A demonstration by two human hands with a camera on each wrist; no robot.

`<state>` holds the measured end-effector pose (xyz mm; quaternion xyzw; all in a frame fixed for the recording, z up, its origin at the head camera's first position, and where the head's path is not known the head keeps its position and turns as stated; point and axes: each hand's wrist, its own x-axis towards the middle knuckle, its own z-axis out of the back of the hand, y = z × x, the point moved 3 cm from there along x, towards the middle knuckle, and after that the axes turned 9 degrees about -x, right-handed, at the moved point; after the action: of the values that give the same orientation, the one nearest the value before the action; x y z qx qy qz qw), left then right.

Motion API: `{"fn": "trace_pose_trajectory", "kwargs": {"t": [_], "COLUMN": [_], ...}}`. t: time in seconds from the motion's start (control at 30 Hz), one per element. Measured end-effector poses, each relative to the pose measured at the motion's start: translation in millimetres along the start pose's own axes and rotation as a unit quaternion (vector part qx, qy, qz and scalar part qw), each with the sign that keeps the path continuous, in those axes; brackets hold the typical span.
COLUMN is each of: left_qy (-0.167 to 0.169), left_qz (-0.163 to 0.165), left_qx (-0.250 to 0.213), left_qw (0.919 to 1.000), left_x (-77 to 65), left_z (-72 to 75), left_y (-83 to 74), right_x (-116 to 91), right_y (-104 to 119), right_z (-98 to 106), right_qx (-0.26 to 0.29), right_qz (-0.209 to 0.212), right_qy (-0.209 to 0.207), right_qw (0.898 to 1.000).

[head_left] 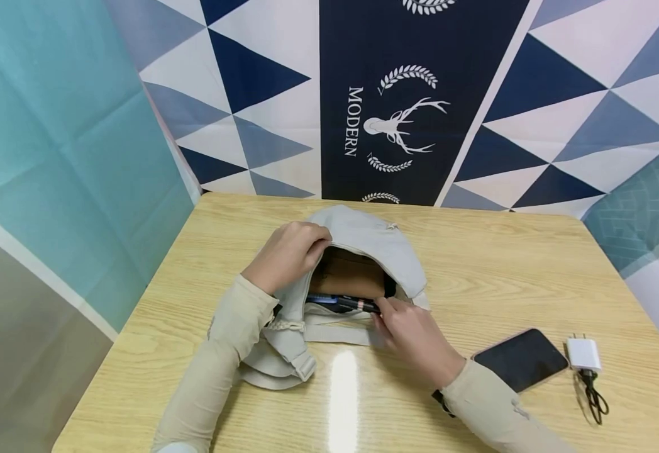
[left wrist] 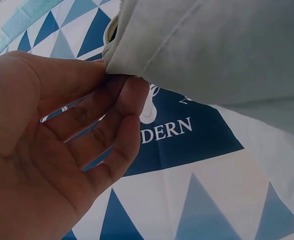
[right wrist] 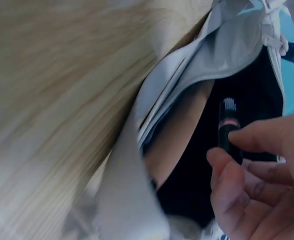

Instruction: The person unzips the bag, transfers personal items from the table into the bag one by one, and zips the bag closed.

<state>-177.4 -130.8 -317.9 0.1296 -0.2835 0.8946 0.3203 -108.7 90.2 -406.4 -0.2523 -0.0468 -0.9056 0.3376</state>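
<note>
A pale grey fabric bag lies on the table with its zipped mouth gaping. My left hand pinches the upper rim of the opening between thumb and fingers; the left wrist view shows the bag's fabric caught at the fingertips. At the lower right of the opening, my right hand holds a slim black tube with a pink band between thumb and fingers. Inside the bag are a flat brown item and a blue object beside the tube. The depth of the bag is dark.
To the right on the wooden table lie a dark-screened phone and a white plug charger with a coiled black cable. The bag's strap and buckle spread toward the front left. A patterned cloth hangs behind the table.
</note>
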Motion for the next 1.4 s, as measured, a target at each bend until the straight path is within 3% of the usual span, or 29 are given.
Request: {"fn": "trace_pose_trajectory", "kwargs": {"t": [0.2,0.4,0.53,0.7,0.93,1.23,1.3,1.4], "left_qy": [0.005,-0.001,-0.006,-0.006,0.011,0.038,0.042,0.043], "left_qz": [0.006,0.009,0.013,0.013,0.009,0.003,0.002,-0.001], "left_qx": [-0.012,-0.027,-0.026,-0.024,-0.023,-0.029,-0.03,-0.03], "left_qw": [0.9999,0.9996,0.9995,0.9996,0.9996,0.9989,0.9987,0.9986], "left_x": [2.3,3.7,2.6,1.8,2.8,3.1,3.2,3.3], "left_z": [-0.2,1.7,3.1,3.5,1.1,-5.5,-6.8,-8.9], "left_y": [1.4,2.8,3.8,3.5,2.9,-0.3,-1.0,-2.8], "right_x": [20,32,37,38,29,21,19,16], "right_y": [18,32,36,40,43,43,43,41], "right_z": [-15,-27,-34,-41,-35,-35,-35,-30], "right_qx": [0.013,0.011,0.026,0.049,0.048,0.138,0.125,0.096], "right_qz": [-0.008,0.009,0.018,0.051,0.111,0.09,0.101,0.121], "right_qy": [0.002,0.053,0.065,0.072,0.084,0.192,0.184,0.137], "right_qw": [1.0,0.999,0.997,0.995,0.989,0.968,0.97,0.978]}}
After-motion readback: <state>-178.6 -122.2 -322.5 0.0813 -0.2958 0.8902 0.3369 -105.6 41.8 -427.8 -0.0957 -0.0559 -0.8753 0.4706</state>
